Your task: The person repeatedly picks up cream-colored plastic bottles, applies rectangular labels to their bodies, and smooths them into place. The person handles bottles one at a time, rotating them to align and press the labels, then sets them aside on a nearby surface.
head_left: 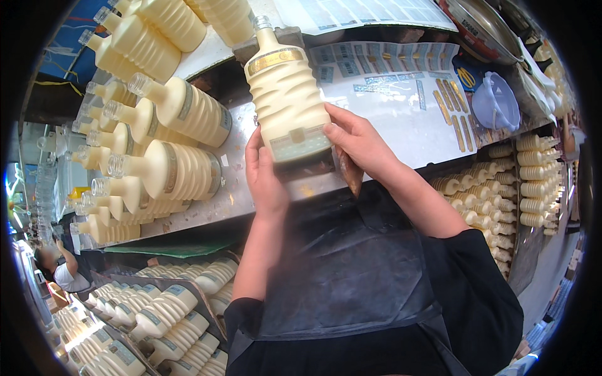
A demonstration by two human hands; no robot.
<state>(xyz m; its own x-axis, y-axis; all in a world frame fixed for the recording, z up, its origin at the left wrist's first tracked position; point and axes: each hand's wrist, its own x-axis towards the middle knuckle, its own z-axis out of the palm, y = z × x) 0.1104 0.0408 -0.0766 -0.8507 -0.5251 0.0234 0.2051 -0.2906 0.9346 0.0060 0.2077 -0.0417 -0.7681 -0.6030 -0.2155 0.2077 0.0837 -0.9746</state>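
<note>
Upright between my two hands is a cream-coloured ribbed bottle [285,94] with a clear glass neck. A gold band crosses its shoulder, and a bluish label wraps its base. My left hand [268,178] grips the lower left side of the bottle, its fingers partly hidden behind it. My right hand [360,138] presses the lower right side with the thumb on the front. A brown, wood-like flat tool [348,174] sticks out below the right palm, seemingly held in the same hand; its upper part is hidden.
Similar bottles [182,169] crowd the bench's left side. Behind the bottle lie a bluish label sheet [395,59] and gold strips [448,103] on a pale worktop [382,131]. A lavender bucket [495,103] and metal pan [483,28] stand right. Racked bottles [166,310] fill below; a person [69,272] is far left.
</note>
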